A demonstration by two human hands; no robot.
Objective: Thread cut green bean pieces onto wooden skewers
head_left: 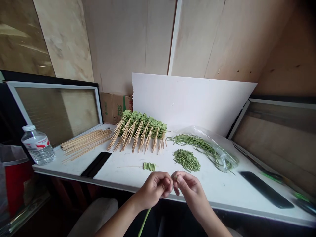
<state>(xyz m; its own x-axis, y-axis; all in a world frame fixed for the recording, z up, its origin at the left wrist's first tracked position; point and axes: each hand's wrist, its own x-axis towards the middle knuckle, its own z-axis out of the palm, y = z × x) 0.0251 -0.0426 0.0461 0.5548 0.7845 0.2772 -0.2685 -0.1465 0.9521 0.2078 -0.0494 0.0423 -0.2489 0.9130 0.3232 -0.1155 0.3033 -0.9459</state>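
One head-worn camera supplies the view. It is positioned above the near edge of the bench (217,194) and faces forward and downward. The left hand (154,187) and right hand (189,187) appear close to the lens, at lower centre. The bench spans the middle distance; the white board (197,102) and wall (118,42) close the far side. Below the bench edge, shadow makes detail difficult to confirm.

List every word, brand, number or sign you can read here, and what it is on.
No text reads clearly.
Bottle: red-and-white label, lettering too blurred to read.
Cardboard box: green print, too small and blurred to read.
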